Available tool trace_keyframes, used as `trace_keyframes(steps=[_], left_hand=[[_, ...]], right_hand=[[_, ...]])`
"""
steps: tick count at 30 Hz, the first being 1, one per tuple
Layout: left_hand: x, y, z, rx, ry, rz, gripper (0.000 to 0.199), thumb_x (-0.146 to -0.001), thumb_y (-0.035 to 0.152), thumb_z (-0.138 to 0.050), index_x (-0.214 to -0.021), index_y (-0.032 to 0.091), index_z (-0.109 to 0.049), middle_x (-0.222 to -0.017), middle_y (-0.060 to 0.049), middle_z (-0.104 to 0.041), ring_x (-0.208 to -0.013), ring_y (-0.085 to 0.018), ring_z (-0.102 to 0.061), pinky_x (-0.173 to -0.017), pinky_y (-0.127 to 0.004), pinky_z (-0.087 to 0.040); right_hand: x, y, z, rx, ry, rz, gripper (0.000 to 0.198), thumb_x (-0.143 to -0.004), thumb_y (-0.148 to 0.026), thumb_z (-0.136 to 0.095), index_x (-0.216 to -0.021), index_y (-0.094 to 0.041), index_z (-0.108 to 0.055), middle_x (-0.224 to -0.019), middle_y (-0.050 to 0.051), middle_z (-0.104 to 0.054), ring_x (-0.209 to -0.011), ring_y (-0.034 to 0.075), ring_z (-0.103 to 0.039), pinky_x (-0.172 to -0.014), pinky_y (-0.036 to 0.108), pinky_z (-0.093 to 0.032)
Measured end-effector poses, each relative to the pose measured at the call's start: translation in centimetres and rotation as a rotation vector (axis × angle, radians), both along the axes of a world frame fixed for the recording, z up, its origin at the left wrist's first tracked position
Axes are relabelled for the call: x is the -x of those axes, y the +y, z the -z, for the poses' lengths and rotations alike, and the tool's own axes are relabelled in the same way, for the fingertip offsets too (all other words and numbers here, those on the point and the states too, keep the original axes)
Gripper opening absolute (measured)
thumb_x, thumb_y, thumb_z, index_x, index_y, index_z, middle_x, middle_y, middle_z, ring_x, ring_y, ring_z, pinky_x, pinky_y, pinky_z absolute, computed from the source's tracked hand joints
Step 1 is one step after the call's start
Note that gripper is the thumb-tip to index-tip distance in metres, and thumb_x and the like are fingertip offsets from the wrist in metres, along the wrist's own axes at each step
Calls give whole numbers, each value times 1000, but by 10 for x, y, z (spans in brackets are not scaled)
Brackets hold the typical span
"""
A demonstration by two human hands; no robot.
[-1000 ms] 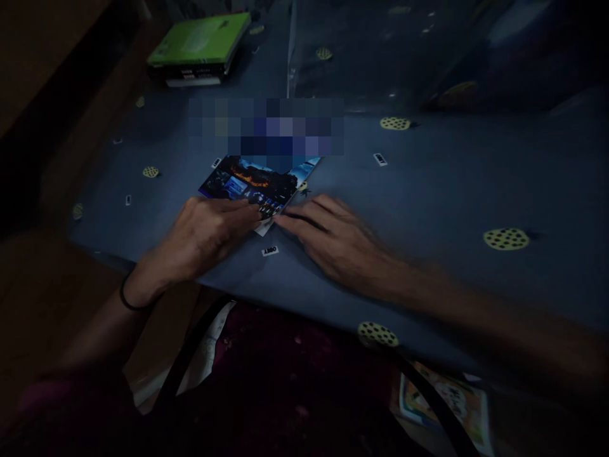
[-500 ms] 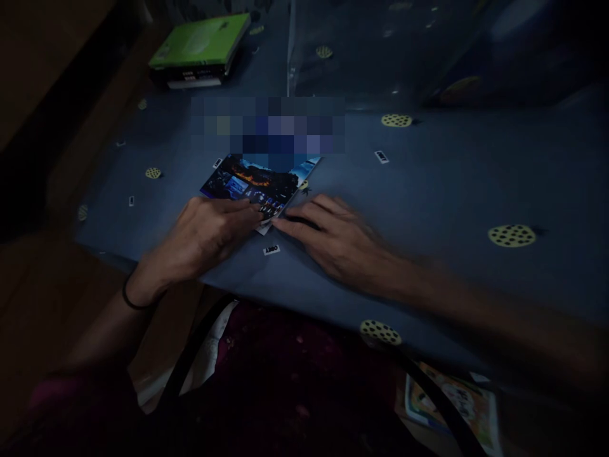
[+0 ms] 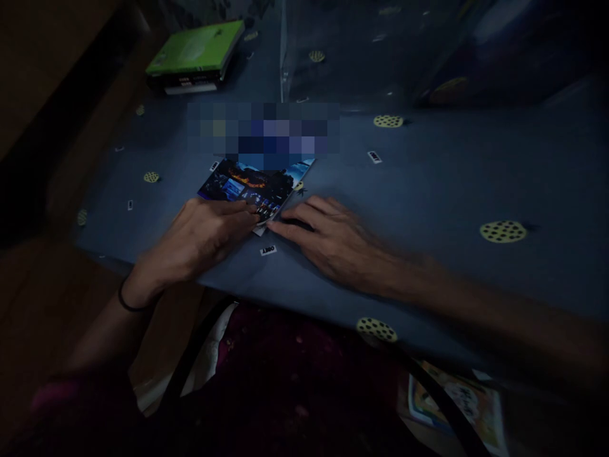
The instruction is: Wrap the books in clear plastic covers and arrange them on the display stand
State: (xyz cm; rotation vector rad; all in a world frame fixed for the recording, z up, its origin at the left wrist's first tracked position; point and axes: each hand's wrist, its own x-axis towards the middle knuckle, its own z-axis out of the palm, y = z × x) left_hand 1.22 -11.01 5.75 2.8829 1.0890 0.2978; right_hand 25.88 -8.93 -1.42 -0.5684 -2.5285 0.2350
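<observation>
Clock centred on the booklet (image 3: pixel 252 184): it lies on the cloth (image 3: pixel 428 190), set askew, dark glossy picture side up. Far end is pixelated, can't read it. Pale paper (image 3: pixel 259 231) pokes out under its near corner, about 6 o'clock.

Left hand (image 3: pixel 204 231) comes in from 8: fingers together, bent, tips over the near edge. Thumb hidden, so can't tell if it's gripping or just pressing. Black band (image 3: pixel 129 306) on that wrist.

Right hand (image 3: pixel 326 241) at 4: loosely open, gap between thumb and index, thumb tip at the near corner by the pale paper.

Around: books (image 3: pixel 197 49) at 11, green one on top. Clear plastic (image 3: pixel 342 76) at 1. Colourful packet (image 3: pixel 476 409) between 4 and 5, below the table edge.
</observation>
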Motion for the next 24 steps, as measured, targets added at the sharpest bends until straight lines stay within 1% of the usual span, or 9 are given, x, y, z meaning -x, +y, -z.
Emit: trace_keyframes(steps=[6, 9, 13, 15, 19, 21, 24], left_hand=[[4, 1, 0, 16, 37, -14, 26, -99, 19, -48, -109, 20, -72, -105, -5, -77, -91, -18, -75, -77, -28, -58], [4, 1, 0, 27, 39, 0, 25, -100, 20, -48, -108, 20, -71, -105, -6, -77, -88, -17, -75, -76, -28, -58], [2, 1, -1, 34, 42, 3, 25, -102, 21, -46, -103, 19, -72, -100, -6, -77, -83, -16, -74, -75, -27, -57], [1, 2, -2, 18, 39, -1, 27, -103, 24, -45, -101, 19, -71, -97, -5, -77, -79, -16, -74, -73, -28, -57], [0, 1, -1, 2, 4, -22, 26, -104, 29, -45, -104, 20, -70, -95, -4, -77, -74, -15, -72, -67, -27, -55], [0, 1, -1, 11, -11, -23, 25, -104, 27, -46, -103, 20, -70, -94, -4, -77, -73, -15, -72, -67, -27, -55], [1, 1, -1, 37, -15, -23, 24, -103, 24, -47, -100, 19, -70, -93, -5, -77, -76, -15, -73, -70, -26, -55]], right_hand=[[1, 1, 1, -8, 8, -10, 35, -101, -13, -41, -123, -17, -67, -113, 14, -66, -104, 27, -57, -88, 47, -53], [1, 1, 0, 8, 35, -24, 37, -101, -14, -40, -129, -17, -64, -116, 14, -66, -106, 27, -57, -90, 48, -53], [0, 0, 1, -6, -3, -5, 39, -101, -14, -42, -137, -15, -58, -119, 15, -65, -107, 28, -58, -89, 49, -53], [1, 0, 1, -20, -2, -4, 39, -101, -14, -42, -136, -13, -59, -119, 17, -65, -109, 29, -58, -90, 49, -52], [0, 1, 2, -33, 8, -12, 38, -102, -15, -40, -133, -14, -61, -119, 16, -66, -109, 28, -58, -90, 48, -52], [0, 1, 2, -49, 15, -19, 37, -102, -15, -40, -132, -14, -61, -119, 15, -66, -109, 27, -58, -91, 46, -52], [0, 1, 1, -78, 28, -39, 38, -101, -13, -39, -132, -12, -61, -119, 16, -65, -109, 27, -57, -91, 45, -52]])
